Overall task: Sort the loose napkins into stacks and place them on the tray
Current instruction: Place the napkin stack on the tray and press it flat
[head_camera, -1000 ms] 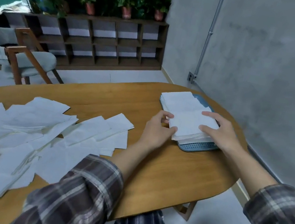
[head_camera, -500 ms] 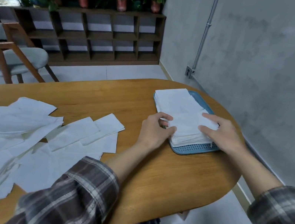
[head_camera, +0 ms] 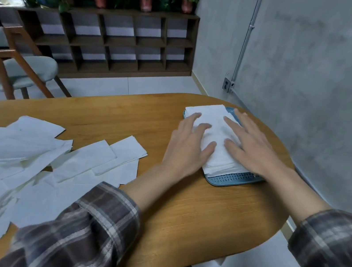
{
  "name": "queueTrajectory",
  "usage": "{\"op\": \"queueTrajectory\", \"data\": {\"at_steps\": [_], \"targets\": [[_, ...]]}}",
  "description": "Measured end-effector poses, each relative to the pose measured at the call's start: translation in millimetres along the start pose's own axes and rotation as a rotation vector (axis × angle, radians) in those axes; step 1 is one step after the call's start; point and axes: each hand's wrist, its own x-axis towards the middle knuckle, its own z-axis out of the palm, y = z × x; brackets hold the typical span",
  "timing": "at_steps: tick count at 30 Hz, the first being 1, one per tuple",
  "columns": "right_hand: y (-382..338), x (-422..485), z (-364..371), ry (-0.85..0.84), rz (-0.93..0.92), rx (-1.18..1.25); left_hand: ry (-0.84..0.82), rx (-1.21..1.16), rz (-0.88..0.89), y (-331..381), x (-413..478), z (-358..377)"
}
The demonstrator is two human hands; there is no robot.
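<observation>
Napkins loose and overlapping across the left of the tabletop, some at its near edge, not yet sorted. Further right, left hand flat on the stack, fingers straight and spread, pressing its left side. Stack on the blue tray, covering nearly all of it, only the near rim and a far corner showing. Right hand flat likewise, fingers apart, on the stack's right side. Likely risk: top sheets sliding askew or off the rim under uneven pressure or a quick lift of the palms. Tray close to the tabletop's curved right edge, wall just beyond; little room there, bare wood in front and between tray and loose sheets.
</observation>
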Motion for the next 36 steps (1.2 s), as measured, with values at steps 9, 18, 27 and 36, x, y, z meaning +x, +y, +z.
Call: {"op": "queueTrajectory", "data": {"at_steps": [9, 18, 27, 36], "targets": [[20, 17, 37, -0.271, 0.097, -0.029, -0.503, 0.178, -0.065, -14, 10, 29], [12, 21, 27, -0.34, 0.113, -0.164, -0.586, 0.127, -0.084, -17, 15, 23], [-68, 10, 19, -0.152, -0.03, -0.122, -0.327, 0.098, -0.075, -61, -31, -54], [-177, 12, 64, -0.127, -0.115, 0.047, -0.245, 0.244, -0.211, -139, -103, -135]]}}
